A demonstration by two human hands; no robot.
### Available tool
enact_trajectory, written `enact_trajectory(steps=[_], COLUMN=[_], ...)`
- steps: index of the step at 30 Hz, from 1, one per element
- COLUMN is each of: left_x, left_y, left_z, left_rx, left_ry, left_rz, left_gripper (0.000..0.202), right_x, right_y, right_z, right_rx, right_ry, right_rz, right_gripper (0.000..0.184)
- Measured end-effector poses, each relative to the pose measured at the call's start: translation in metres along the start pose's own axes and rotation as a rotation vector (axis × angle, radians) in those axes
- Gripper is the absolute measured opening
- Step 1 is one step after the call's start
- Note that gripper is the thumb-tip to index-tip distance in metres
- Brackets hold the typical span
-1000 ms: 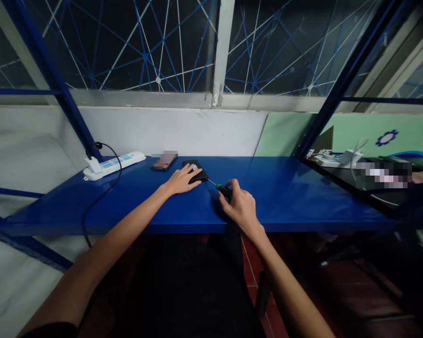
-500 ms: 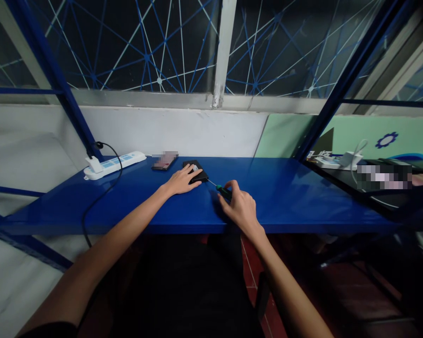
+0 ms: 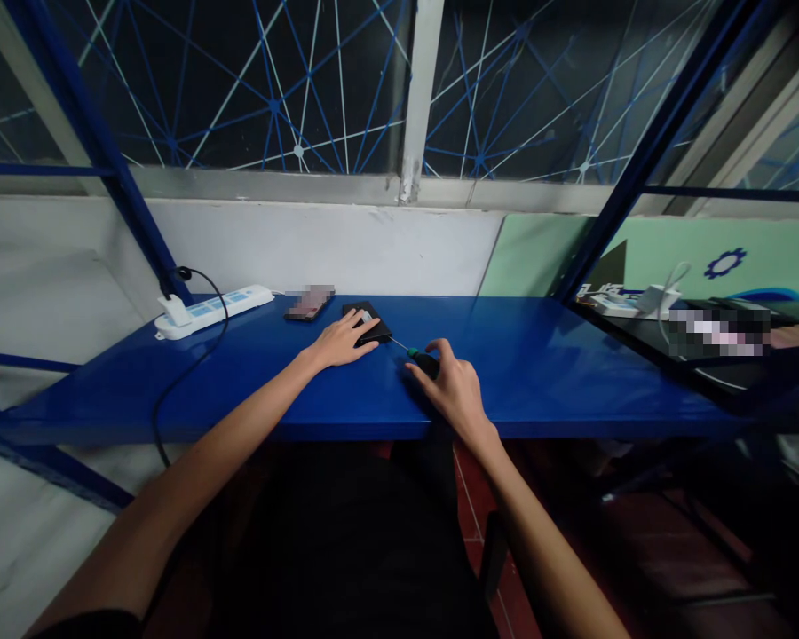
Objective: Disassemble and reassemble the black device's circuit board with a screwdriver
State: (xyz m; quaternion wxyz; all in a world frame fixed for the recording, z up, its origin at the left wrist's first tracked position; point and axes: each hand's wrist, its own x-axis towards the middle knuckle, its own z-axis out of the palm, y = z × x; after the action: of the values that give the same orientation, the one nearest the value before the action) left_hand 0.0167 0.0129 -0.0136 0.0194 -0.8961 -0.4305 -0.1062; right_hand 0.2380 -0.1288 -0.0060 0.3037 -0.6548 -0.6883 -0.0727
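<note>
Only the right hand's (image 3: pixel 458 390) thumb has shifted slightly; in the head view its grip wraps a green-and-black screwdriver (image 3: pixel 426 362), the left hand (image 3: pixel 338 343) lying fingers-apart on a black rectangular case (image 3: pixel 379 332), glossy blue tabletop (image 3: pixel 526 364) beneath, dark line-patterned windows (image 3: pixel 546 98) behind

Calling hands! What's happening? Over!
Left hand spread on black box. Right hand holding screwdriver, tip at the box's edge. Phone and power strip off to the left.
</note>
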Motion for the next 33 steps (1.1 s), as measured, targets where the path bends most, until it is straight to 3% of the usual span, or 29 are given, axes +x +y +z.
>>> enact_trajectory(steps=[5, 11, 18, 22, 27, 33], left_x=[0.001, 0.001, 0.000, 0.000, 0.000, 0.000], left_y=[-0.001, -0.001, 0.000, 0.001, 0.001, -0.001], left_z=[0.000, 0.001, -0.001, -0.003, -0.003, 0.000], left_rx=[0.002, 0.007, 0.022, 0.022, 0.006, 0.001], left_ry=[-0.003, 0.003, 0.004, -0.002, -0.021, -0.006], left_rz=[0.004, -0.011, -0.008, -0.007, -0.017, -0.005], left_gripper=[0.071, 0.071, 0.070, 0.069, 0.070, 0.070], right_x=[-0.001, -0.004, -0.001, -0.002, -0.004, 0.000], right_y=[0.000, -0.006, -0.006, -0.004, -0.008, -0.007], right_z=[-0.002, 0.000, -0.002, -0.002, -0.001, 0.001], right_rx=[-0.048, -0.191, -0.062, -0.095, -0.199, -0.133], right_ry=[0.009, 0.048, -0.074, -0.043, -0.006, -0.076], right_rz=[-0.005, 0.039, 0.042, 0.023, 0.044, 0.051], right_gripper=[0.029, 0.053, 0.037, 0.027, 0.049, 0.043])
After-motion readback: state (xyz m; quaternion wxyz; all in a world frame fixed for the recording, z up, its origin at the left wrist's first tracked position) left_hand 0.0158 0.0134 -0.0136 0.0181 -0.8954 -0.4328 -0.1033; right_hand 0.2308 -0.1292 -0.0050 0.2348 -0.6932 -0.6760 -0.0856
